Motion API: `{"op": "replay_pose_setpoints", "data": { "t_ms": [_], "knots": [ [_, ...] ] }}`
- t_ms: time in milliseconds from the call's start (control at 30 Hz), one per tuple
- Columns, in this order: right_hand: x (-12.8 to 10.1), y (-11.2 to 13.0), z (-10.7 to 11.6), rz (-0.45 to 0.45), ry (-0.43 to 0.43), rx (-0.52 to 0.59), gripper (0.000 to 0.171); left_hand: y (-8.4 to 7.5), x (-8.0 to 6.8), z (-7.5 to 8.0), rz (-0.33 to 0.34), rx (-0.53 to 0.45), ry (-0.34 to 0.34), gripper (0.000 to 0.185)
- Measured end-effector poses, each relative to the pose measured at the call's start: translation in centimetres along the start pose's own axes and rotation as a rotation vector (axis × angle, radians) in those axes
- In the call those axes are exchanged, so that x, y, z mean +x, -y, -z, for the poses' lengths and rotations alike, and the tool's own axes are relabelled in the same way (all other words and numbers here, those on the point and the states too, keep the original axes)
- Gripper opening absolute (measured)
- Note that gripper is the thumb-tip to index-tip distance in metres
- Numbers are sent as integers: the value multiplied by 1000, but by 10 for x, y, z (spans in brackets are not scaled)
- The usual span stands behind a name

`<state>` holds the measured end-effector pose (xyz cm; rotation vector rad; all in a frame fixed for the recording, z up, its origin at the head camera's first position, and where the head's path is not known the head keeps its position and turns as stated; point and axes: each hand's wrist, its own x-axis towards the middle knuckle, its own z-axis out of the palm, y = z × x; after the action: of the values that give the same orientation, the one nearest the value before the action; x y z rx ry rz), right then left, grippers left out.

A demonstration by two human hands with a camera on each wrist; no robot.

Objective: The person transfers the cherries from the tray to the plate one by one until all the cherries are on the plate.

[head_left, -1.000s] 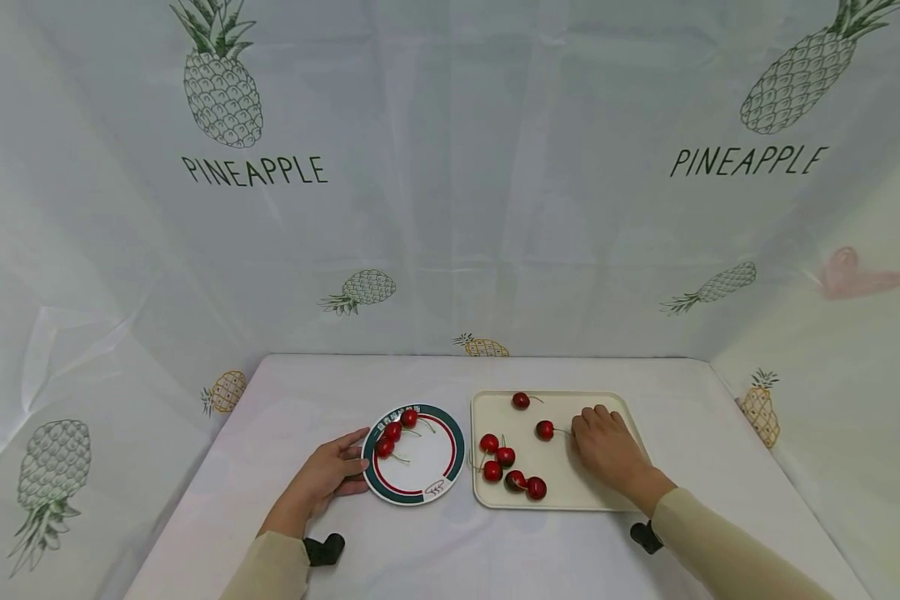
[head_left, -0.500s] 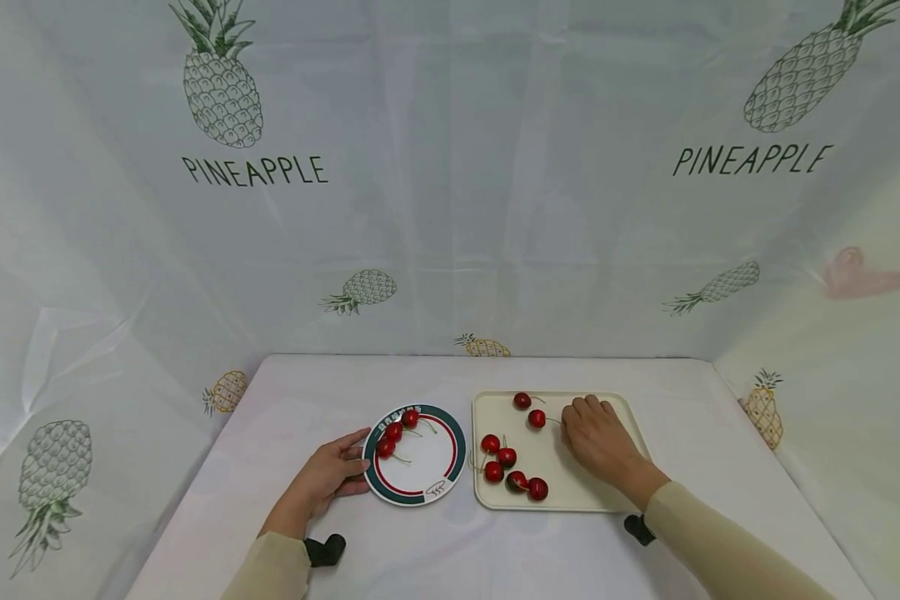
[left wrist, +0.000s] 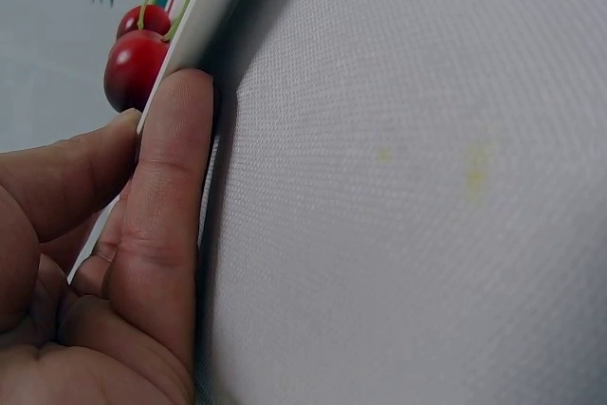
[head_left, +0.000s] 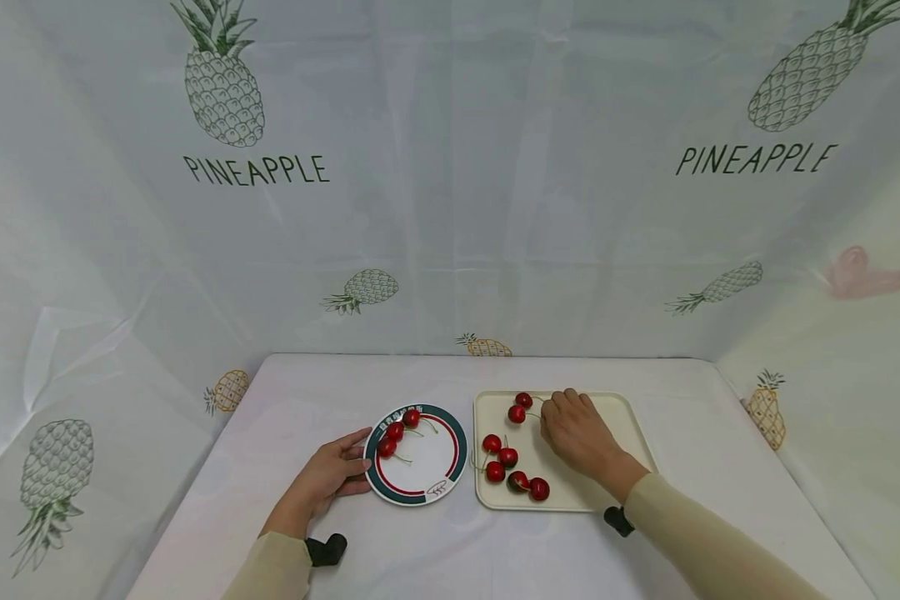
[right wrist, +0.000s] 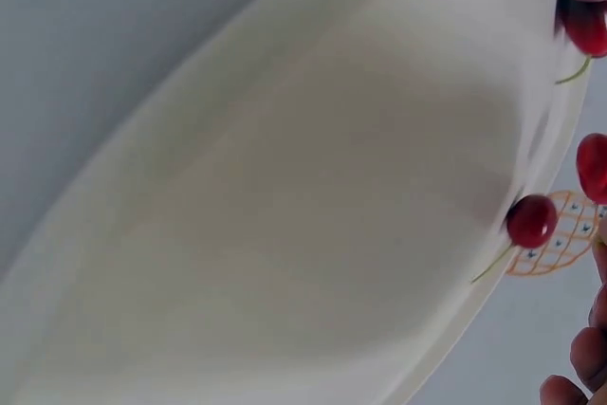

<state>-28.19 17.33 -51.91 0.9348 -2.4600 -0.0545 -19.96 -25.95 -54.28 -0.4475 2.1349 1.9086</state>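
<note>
My left hand (head_left: 335,469) grips the left rim of a round plate (head_left: 420,482) with a green border and a red ring; three stemmed cherries lie along its upper left side. In the left wrist view the plate's edge (left wrist: 201,30) sits between thumb and fingers, with cherries (left wrist: 136,68) just above. Over the cream tray (head_left: 611,496), my right hand (head_left: 579,432) pinches the stem of a cherry (head_left: 517,414), its fingertips mostly hidden from the head view. That held cherry (right wrist: 594,168) appears at the right wrist view's edge, beside the fingers (right wrist: 590,358).
On the tray a cherry (head_left: 523,400) lies near the far rim, and several more (head_left: 507,457) cluster at the left and front left. Plate and tray stand side by side on a white-covered table (head_left: 390,550). A pineapple-print curtain (head_left: 450,208) encloses the back and sides.
My right hand has moved left and slightly away from me across the tray, carrying the cherry by its stem toward the far left part. The left hand and plate stay put.
</note>
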Motion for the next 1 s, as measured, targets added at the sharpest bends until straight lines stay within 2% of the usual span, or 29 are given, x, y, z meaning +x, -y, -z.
{"op": "replay_pose_setpoints", "data": {
  "t_ms": [267,567,800,1000],
  "knots": [
    [14,16,0,-8,31,10,22,-1,0,0,17,2,6,65],
    [32,42,3,31,37,23,17,-2,-1,0,8,3,1,64],
    [48,69,6,90,58,25,19,-2,-1,0,6,3,10,64],
    [63,103,5,149,97,30,17,-3,0,0,22,0,8,65]
  ]
}}
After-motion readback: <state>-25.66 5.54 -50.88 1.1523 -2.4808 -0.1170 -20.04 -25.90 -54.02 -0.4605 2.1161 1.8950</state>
